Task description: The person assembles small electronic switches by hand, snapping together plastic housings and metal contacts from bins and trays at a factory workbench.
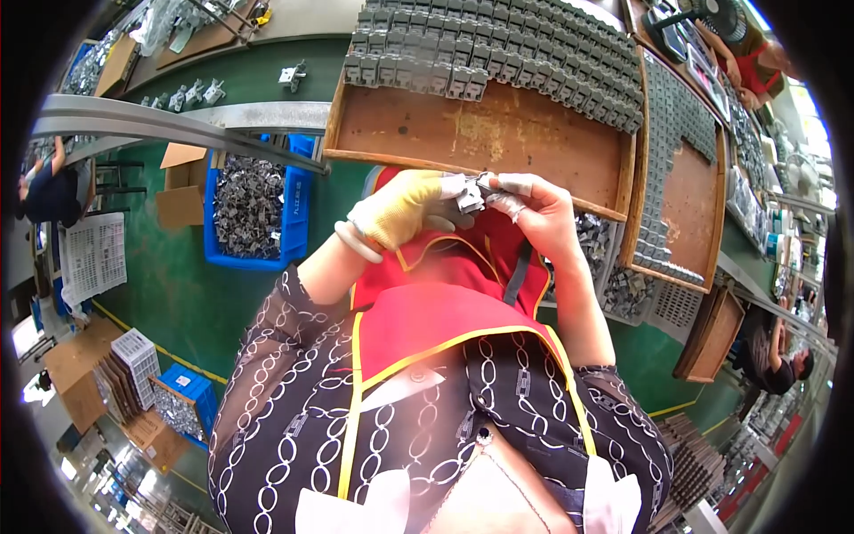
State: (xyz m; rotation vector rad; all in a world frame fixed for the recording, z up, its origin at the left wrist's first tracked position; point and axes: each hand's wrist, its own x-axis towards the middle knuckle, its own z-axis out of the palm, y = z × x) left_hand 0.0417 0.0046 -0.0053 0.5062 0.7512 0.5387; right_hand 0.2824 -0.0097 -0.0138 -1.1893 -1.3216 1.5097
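My left hand [402, 206], in a yellow glove with pale fingertips, grips a small grey-white block-shaped part [470, 198] in front of my red apron. My right hand [544, 218], bare with white tape around its fingertips, pinches the upper right side of the same part. Its finer details are too small to make out. Just beyond both hands lies a shallow wooden tray [480, 133], its near edge almost touching my fingers. Tight rows of similar grey parts [498, 55] fill the tray's far side.
To the right stands a second wooden tray [689, 231] with grey parts. A blue crate [297, 209] of loose metal pieces sits at left, beside a cardboard box [181, 200]. A metal rail [222, 116] borders the conveyor, where one part [291, 76] lies. Other people work at far left and right.
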